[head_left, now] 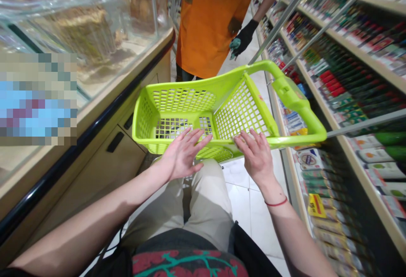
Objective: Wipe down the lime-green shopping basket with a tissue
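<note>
A lime-green plastic shopping cart (185,84) stands crosswise in front of my legs, with a slanted lattice divider (242,114) inside and its handle (293,95) toward the right. Nothing lies in the part of the basket that shows. My left hand (184,152) is spread over the near rim, its fingers stretched out above the basket; whether it touches the rim I cannot tell. Farther right, my right hand (256,154) lies at the same rim with its fingertips bent over the edge. Neither hand holds a loose object.
On the left runs a glass display counter (91,74) with a dark rail (91,127). A person in an orange apron (212,23) stands beyond the cart, one black-gloved hand (245,38) holding a greenish cloth. Packed store shelves (342,124) line the right. White floor tiles (237,205) show below.
</note>
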Demonstrator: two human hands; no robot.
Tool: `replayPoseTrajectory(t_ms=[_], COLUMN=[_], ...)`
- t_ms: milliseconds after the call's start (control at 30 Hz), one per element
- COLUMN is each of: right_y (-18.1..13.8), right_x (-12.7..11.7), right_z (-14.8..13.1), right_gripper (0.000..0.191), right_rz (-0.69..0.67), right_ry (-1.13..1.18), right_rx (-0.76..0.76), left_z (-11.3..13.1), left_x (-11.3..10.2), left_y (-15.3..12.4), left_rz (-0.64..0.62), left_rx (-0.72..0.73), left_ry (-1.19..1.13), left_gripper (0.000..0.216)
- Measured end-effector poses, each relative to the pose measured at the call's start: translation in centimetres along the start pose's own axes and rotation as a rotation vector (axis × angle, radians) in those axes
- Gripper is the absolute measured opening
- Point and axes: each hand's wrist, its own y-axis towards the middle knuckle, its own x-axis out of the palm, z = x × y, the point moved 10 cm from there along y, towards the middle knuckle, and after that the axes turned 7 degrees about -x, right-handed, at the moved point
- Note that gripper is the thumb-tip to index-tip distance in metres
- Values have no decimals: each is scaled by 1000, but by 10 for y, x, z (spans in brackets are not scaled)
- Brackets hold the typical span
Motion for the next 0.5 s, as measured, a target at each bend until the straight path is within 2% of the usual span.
replayPoseTrajectory(t_ms=[200,300,400,500], right_y=[-17,-20,-16,-7], right_x=[-30,-39,-31,-11], right_z=[29,34,27,9], right_gripper=[58,57,56,57], right_rz=[7,22,11,-15], right_ry=[-77,-61,-14,32], right_rx=[60,49,26,-16], left_z=[0,2,2,2], left_x=[2,2,1,2], left_y=[0,0,0,0], left_rz=[-4,-8,-7,-10], left_rx=[3,-5,-15,-22], left_ry=[5,21,38,49], left_gripper=[91,90,90,91])
